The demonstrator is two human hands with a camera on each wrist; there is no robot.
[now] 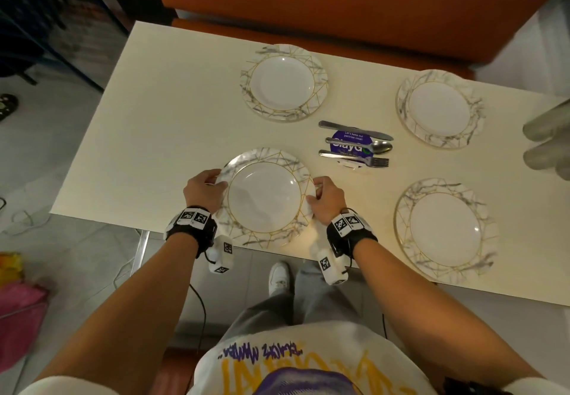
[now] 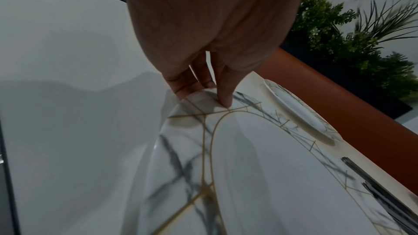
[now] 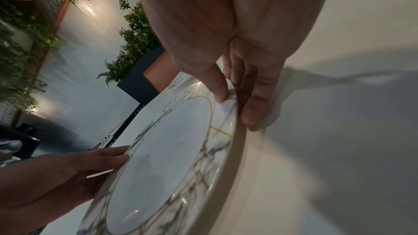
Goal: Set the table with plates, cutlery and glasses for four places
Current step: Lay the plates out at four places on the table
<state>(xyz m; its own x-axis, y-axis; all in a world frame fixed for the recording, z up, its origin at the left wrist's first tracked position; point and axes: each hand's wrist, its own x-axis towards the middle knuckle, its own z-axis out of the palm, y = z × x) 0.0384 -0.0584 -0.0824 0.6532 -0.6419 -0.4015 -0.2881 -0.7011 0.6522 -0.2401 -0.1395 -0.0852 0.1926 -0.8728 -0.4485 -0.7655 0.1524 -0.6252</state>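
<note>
Hands pinch a round marble-patterned gold-lined plate (image 1: 264,197) on the cream bench (image 1: 154,135): left grip (image 1: 203,191) at nine o'clock, right grip (image 1: 328,200) at three.

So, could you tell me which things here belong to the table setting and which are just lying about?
Belongs:
held plate
three other plates
knife
spoon
fork

Lying about:
purple sign
pink bag

Both forearms are bare. Each wrist wears a black strap (image 1: 193,228) topped with black-and-white square markers, a white camera block (image 1: 220,255) hanging below. White printed T-shirt (image 1: 308,360), grey trousers (image 1: 296,299), white shoe (image 1: 278,276).
</note>
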